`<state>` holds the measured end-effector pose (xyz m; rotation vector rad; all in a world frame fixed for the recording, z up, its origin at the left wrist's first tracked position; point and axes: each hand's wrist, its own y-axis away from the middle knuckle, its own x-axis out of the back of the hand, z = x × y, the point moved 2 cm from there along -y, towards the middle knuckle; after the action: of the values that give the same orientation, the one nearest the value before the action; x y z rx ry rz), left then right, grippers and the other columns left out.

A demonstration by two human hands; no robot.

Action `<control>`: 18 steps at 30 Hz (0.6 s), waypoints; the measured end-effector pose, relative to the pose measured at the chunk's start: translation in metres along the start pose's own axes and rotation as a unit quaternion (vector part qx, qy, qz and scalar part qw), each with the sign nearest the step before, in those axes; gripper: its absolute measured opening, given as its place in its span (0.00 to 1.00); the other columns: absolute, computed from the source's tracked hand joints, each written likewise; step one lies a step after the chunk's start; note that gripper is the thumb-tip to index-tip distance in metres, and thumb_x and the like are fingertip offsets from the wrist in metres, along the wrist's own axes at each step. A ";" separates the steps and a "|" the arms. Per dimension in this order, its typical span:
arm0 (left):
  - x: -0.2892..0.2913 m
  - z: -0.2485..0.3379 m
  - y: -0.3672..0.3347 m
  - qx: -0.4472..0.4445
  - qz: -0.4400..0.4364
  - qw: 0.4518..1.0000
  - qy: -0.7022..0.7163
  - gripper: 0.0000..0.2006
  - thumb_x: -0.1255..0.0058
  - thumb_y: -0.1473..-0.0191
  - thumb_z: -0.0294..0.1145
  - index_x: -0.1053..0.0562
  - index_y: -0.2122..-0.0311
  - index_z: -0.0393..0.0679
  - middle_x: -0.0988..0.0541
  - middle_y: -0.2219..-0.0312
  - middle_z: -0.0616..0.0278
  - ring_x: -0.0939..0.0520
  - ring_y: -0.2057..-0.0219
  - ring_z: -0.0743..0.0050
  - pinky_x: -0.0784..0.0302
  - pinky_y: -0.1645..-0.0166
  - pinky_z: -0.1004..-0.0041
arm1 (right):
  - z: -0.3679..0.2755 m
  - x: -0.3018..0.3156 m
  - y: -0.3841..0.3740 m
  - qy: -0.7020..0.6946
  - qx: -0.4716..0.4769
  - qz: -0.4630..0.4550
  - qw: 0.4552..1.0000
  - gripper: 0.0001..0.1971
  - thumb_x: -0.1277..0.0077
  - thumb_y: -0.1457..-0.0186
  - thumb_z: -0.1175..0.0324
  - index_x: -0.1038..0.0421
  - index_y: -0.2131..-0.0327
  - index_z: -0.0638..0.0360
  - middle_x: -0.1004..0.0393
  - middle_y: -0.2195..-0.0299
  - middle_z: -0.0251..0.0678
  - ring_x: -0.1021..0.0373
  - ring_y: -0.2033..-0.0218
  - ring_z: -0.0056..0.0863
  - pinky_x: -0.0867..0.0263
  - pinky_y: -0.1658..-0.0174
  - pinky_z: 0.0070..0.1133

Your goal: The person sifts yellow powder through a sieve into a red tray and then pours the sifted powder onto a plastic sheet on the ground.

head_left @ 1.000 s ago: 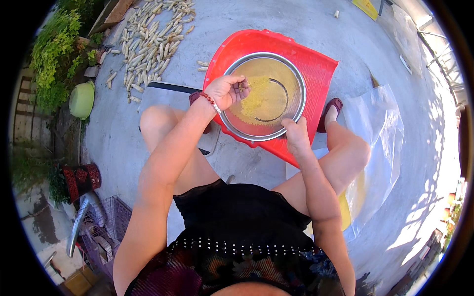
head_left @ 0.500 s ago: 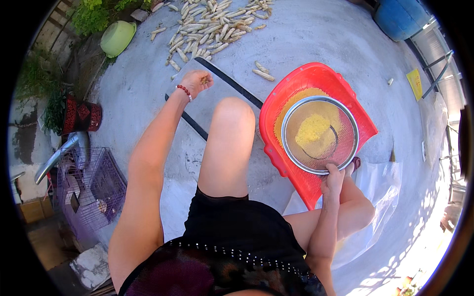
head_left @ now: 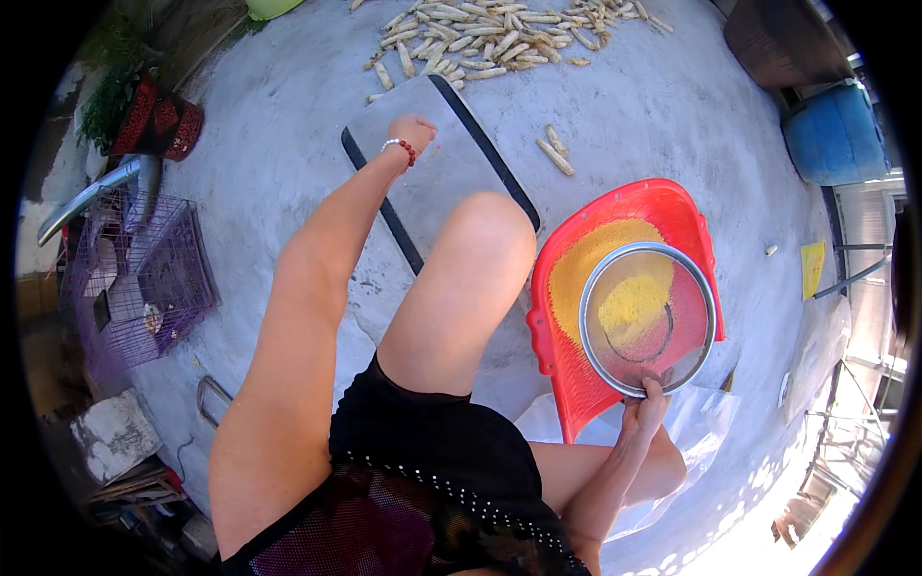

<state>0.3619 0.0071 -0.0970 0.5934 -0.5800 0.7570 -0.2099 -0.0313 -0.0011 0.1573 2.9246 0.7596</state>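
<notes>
My right hand grips the near rim of a round metal sieve. The sieve is held over a red plastic scoop-shaped basket. A small heap of yellow meal lies on the mesh, and more yellow-orange meal covers the basket's far left part. Far to the left, my left hand is over a grey board with black edges. Its fingers are curled, and what they hold, if anything, is hidden. A red beaded bracelet circles that wrist.
Pale corn cobs lie piled beyond the board, with two loose cobs nearer. A purple wire cage and a red-black plant pot stand left. A blue barrel stands far right. Clear plastic sheeting lies beside my right leg.
My left hand has turned, so the small brownish bits seen in its fingers earlier no longer show. The view has shifted; my right hand still holds the sieve over the basket.
</notes>
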 end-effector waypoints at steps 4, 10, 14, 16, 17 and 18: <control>0.019 0.049 0.011 -0.065 0.113 0.986 -0.100 0.08 0.46 0.66 0.32 0.24 0.75 0.46 0.23 0.76 0.55 0.23 0.73 0.59 0.28 0.66 0.68 | -0.017 -0.006 0.003 -0.042 -0.002 -0.024 0.999 0.18 0.63 0.60 0.83 0.44 0.59 0.68 0.34 0.73 0.41 0.32 0.77 0.32 0.31 0.77 0.26; 0.030 0.171 0.053 -0.288 -0.023 0.955 -0.073 0.07 0.51 0.58 0.32 0.25 0.73 0.42 0.23 0.78 0.56 0.23 0.74 0.66 0.29 0.67 0.72 | -0.057 -0.020 0.015 0.011 -0.002 -0.055 0.998 0.06 0.63 0.59 0.82 0.40 0.73 0.67 0.35 0.79 0.37 0.34 0.81 0.28 0.37 0.79 0.23; -0.007 0.265 0.140 -0.376 -0.278 0.884 -0.021 0.08 0.50 0.58 0.26 0.28 0.69 0.37 0.26 0.78 0.62 0.28 0.76 0.82 0.32 0.69 0.78 | -0.062 -0.015 0.011 0.023 0.010 -0.069 0.997 0.07 0.62 0.58 0.80 0.36 0.72 0.70 0.32 0.78 0.40 0.33 0.80 0.29 0.36 0.78 0.23; -0.043 0.290 0.186 -0.418 -0.369 0.829 -0.040 0.09 0.49 0.59 0.26 0.29 0.69 0.36 0.26 0.78 0.61 0.27 0.75 0.78 0.32 0.68 0.77 | -0.064 -0.017 0.015 0.023 0.014 -0.072 0.997 0.05 0.62 0.58 0.80 0.34 0.78 0.70 0.31 0.80 0.40 0.32 0.82 0.29 0.36 0.79 0.22; -0.070 0.290 0.201 -0.444 -0.390 0.804 -0.064 0.10 0.48 0.60 0.26 0.29 0.69 0.35 0.26 0.77 0.59 0.26 0.74 0.74 0.31 0.68 0.77 | -0.061 -0.018 0.016 0.018 0.014 -0.074 0.997 0.05 0.62 0.58 0.80 0.34 0.77 0.70 0.31 0.80 0.40 0.32 0.81 0.29 0.36 0.79 0.23; -0.093 0.285 0.212 -0.498 -0.365 0.779 -0.110 0.13 0.47 0.62 0.26 0.29 0.67 0.35 0.26 0.75 0.57 0.25 0.72 0.68 0.30 0.67 0.75 | -0.058 -0.020 0.018 0.011 0.010 -0.082 0.996 0.05 0.62 0.58 0.80 0.34 0.77 0.70 0.31 0.80 0.41 0.32 0.81 0.29 0.36 0.78 0.23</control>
<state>0.0702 -0.1028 0.0971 -0.1297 -0.7931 -0.4090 -0.1968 -0.0461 0.0598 -0.0898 2.9211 0.7098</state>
